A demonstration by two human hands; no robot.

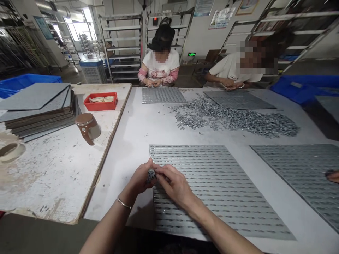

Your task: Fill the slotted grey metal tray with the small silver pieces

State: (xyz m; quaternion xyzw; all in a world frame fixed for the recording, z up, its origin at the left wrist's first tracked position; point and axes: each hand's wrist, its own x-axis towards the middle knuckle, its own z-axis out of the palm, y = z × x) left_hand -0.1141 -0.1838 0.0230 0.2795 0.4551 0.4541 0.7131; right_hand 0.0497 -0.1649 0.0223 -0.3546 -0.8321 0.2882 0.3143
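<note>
My left hand and my right hand meet over the near left corner of a grey slotted tray filled with rows of small metal parts. The left hand is closed round a small bunch of metal parts. The right hand's fingers pinch at that same bunch. A thin bangle sits on my left wrist. A long heap of loose metal parts lies across the middle of the table, beyond the tray.
Another slotted tray lies to the right, with a co-worker's fingertips at its edge. Two people sit opposite at their own trays. On the left board stand a brown mug, a red tray and stacked grey boards.
</note>
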